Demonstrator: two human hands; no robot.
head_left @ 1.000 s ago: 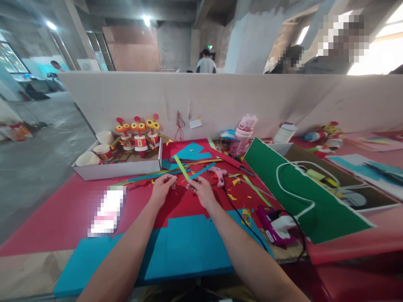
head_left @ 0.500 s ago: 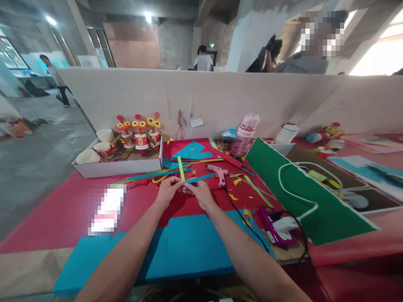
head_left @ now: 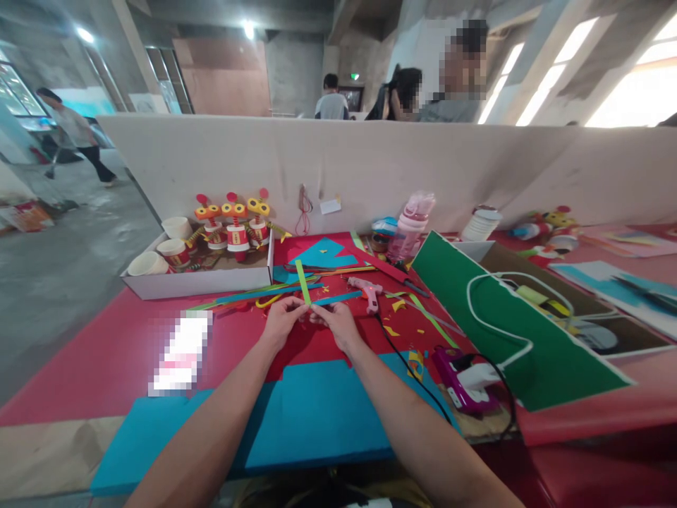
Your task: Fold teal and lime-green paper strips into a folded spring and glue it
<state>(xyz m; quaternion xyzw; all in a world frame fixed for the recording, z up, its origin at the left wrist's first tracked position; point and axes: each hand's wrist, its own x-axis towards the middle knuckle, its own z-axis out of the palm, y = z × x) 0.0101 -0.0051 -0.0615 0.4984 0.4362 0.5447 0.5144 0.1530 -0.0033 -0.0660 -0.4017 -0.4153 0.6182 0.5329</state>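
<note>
My left hand (head_left: 284, 322) and my right hand (head_left: 337, 325) meet over the red table cover, fingertips pinched together. Between them they hold the joined ends of a green paper strip (head_left: 302, 281), which points up and away, and a blue paper strip (head_left: 339, 299), which runs out to the right. The fingers partly hide the joint. Just right of the blue strip lies a pink glue gun (head_left: 371, 295) with a black cord. More coloured strips (head_left: 248, 293) lie behind my left hand.
A white tray (head_left: 201, 283) with paper-cup figures stands back left. To the right are a purple power strip (head_left: 461, 384) and a green-sided box (head_left: 508, 331). Blue sheets (head_left: 322, 416) lie under my forearms. A pink bottle (head_left: 410, 229) stands at the back, before a white partition (head_left: 360, 166).
The green strip's upper end has tilted slightly left. My hands have barely moved. Beyond the partition, people have shifted left; at the far left, a walking person has moved further left.
</note>
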